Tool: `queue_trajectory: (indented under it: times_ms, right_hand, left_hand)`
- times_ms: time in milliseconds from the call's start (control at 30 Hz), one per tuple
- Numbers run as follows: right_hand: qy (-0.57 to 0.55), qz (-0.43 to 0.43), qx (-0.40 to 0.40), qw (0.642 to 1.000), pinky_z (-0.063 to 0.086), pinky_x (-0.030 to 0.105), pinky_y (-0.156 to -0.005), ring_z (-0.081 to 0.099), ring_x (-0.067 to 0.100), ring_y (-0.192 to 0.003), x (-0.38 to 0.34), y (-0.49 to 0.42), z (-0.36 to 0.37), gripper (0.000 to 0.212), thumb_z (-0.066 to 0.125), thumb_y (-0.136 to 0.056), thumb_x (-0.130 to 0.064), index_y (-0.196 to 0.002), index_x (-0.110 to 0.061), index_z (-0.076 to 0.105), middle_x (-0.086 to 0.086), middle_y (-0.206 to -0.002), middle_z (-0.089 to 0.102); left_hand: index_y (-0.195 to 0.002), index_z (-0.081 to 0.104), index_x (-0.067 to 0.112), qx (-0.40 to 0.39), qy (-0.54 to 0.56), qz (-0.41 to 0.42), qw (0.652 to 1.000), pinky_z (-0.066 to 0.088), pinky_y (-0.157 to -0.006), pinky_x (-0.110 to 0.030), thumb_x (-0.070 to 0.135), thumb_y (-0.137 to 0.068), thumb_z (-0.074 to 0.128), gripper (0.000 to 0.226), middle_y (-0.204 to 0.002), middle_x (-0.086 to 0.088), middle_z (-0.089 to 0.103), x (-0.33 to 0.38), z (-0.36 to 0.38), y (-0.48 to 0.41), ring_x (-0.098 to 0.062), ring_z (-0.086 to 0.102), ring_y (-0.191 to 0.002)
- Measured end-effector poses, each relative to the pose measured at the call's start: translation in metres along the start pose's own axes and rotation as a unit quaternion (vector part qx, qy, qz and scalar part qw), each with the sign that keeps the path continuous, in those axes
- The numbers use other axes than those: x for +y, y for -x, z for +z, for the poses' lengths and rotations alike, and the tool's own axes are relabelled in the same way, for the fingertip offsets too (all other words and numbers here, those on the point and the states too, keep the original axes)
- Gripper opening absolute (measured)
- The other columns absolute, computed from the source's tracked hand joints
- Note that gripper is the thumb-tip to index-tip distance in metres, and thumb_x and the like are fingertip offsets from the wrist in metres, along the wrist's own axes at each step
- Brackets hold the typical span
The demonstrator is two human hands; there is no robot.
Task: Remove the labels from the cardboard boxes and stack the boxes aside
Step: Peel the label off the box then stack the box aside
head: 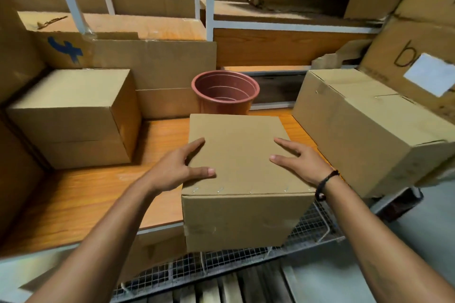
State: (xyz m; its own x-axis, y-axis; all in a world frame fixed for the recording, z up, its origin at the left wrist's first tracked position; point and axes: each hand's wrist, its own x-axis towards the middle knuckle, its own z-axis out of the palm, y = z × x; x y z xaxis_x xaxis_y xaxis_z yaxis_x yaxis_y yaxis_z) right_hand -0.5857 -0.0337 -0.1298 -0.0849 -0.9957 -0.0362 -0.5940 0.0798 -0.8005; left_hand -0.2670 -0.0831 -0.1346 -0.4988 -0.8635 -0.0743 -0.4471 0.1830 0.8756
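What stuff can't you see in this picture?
Head view only:
- The middle box: its far, side and bottom faces are turned away, so any label there is unseen.
- The white label on the right: too blurred to read.
- The brown pot: its base is behind the middle box.

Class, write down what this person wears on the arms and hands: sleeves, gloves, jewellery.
The left hand and right hand are bare: no gloves, no rings to be seen. No sleeves show on either forearm. A black cord bracelet, with a loose end hanging, circles the right wrist; the left wrist wears nothing.
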Motion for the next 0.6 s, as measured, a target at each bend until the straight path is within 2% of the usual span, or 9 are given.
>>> queue_trajectory:
  times_ms: [67, 200, 300, 400, 467, 500, 533, 600]
  right_hand:
    - [-0.003, -0.002, 0.012, 1.000, 0.024, 0.024, -0.104, 0.034, 0.000, -0.127, 0.016, 0.005, -0.026, 0.065, 0.076, -0.078, -0.043, -0.138, -0.032, 0.052, -0.010, -0.145, 0.046]
    - [-0.017, -0.005, 0.043, 0.999, 0.025, 0.021, -0.105, 0.037, 0.001, -0.128, 0.047, 0.006, -0.076, 0.066, 0.079, -0.077, -0.036, -0.137, -0.026, 0.053, -0.008, -0.143, 0.048]
    - [-0.018, -0.001, 0.042, 0.999, 0.027, 0.024, -0.109, 0.038, 0.004, -0.133, 0.069, -0.004, -0.103, 0.070, 0.081, -0.074, -0.038, -0.138, -0.025, 0.053, -0.008, -0.143, 0.048]
    - [-0.023, -0.001, 0.034, 0.999, 0.027, 0.033, -0.115, 0.038, 0.008, -0.136, 0.083, -0.018, -0.113, 0.072, 0.081, -0.073, -0.041, -0.138, -0.024, 0.053, -0.008, -0.145, 0.047]
    - [-0.028, -0.002, 0.026, 0.999, 0.027, 0.034, -0.116, 0.037, 0.008, -0.137, 0.089, -0.027, -0.115, 0.072, 0.080, -0.074, -0.043, -0.138, -0.024, 0.053, -0.008, -0.145, 0.047]
    - [-0.031, 0.001, 0.023, 0.999, 0.027, 0.034, -0.116, 0.037, 0.009, -0.137, 0.093, -0.032, -0.115, 0.072, 0.080, -0.075, -0.043, -0.138, -0.023, 0.053, -0.008, -0.145, 0.047]
    - [-0.034, 0.001, 0.022, 0.999, 0.028, 0.034, -0.115, 0.037, 0.010, -0.137, 0.095, -0.036, -0.114, 0.071, 0.079, -0.075, -0.044, -0.138, -0.023, 0.054, -0.007, -0.144, 0.048]
    - [-0.037, 0.003, 0.022, 0.999, 0.029, 0.036, -0.115, 0.039, 0.012, -0.137, 0.099, -0.043, -0.111, 0.069, 0.079, -0.075, -0.045, -0.136, -0.023, 0.055, -0.006, -0.144, 0.050]
  left_hand:
    - [-0.153, 0.028, 0.028, 0.003, 0.001, 0.012, 1.000, 0.033, -0.101, -0.020, 0.063, -0.061, 0.079, 0.110, -0.151, 0.010, 0.038, 0.015, 0.024, -0.013, -0.003, 0.039, -0.128]
    - [-0.152, 0.028, 0.027, 0.013, 0.003, 0.023, 1.000, 0.034, -0.107, -0.026, 0.057, -0.061, 0.083, 0.111, -0.153, 0.006, 0.037, 0.039, 0.079, -0.039, -0.007, 0.039, -0.131]
    - [-0.153, 0.025, 0.026, 0.025, 0.006, 0.020, 0.999, 0.033, -0.107, -0.028, 0.042, -0.073, 0.082, 0.099, -0.154, 0.004, 0.034, 0.049, 0.111, -0.059, -0.008, 0.037, -0.130]
    - [-0.153, 0.027, 0.023, 0.052, 0.023, 0.016, 0.998, 0.032, -0.102, -0.023, 0.026, -0.080, 0.078, 0.089, -0.154, 0.002, 0.035, 0.059, 0.126, -0.072, -0.006, 0.037, -0.126]
    - [-0.153, 0.027, 0.022, 0.058, 0.049, 0.009, 0.997, 0.035, -0.098, -0.018, 0.025, -0.082, 0.076, 0.086, -0.155, 0.001, 0.034, 0.062, 0.129, -0.076, -0.004, 0.040, -0.123]
    - [-0.153, 0.027, 0.023, 0.059, 0.077, 0.008, 0.995, 0.037, -0.094, -0.015, 0.033, -0.083, 0.075, 0.086, -0.155, 0.002, 0.033, 0.062, 0.130, -0.075, -0.003, 0.043, -0.122]
    - [-0.153, 0.025, 0.025, 0.065, 0.102, 0.011, 0.993, 0.038, -0.093, -0.013, 0.049, -0.081, 0.072, 0.090, -0.156, 0.005, 0.031, 0.063, 0.132, -0.071, -0.002, 0.044, -0.123]
    - [-0.154, 0.022, 0.029, 0.104, 0.128, 0.029, 0.986, 0.036, -0.100, -0.017, 0.084, -0.064, 0.060, 0.112, -0.154, 0.011, 0.030, 0.056, 0.137, -0.062, -0.001, 0.038, -0.134]
